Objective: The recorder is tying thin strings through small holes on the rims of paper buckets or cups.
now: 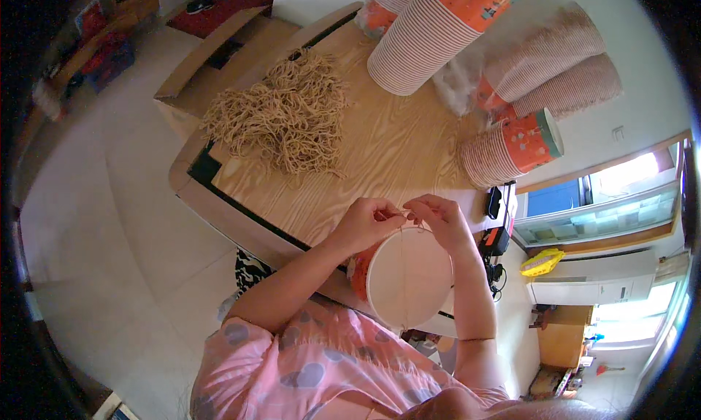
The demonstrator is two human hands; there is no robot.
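Note:
An orange-printed paper bucket rests against my front at the table's near edge, its round white end facing up. A thin string runs across that white end from the near side to the far rim. Just above the far rim, my left hand pinches the string between thumb and fingers. My right hand is closed close beside it, also pinching the string. The fingertips of both hands nearly meet. Whether there is a knot between them is too small to tell.
A heap of tan twine lengths lies on the wooden table at the left. Tall nested stacks of paper buckets stand at the back. A shorter stack leans at the right, near small black objects. Some stacks are wrapped in clear plastic.

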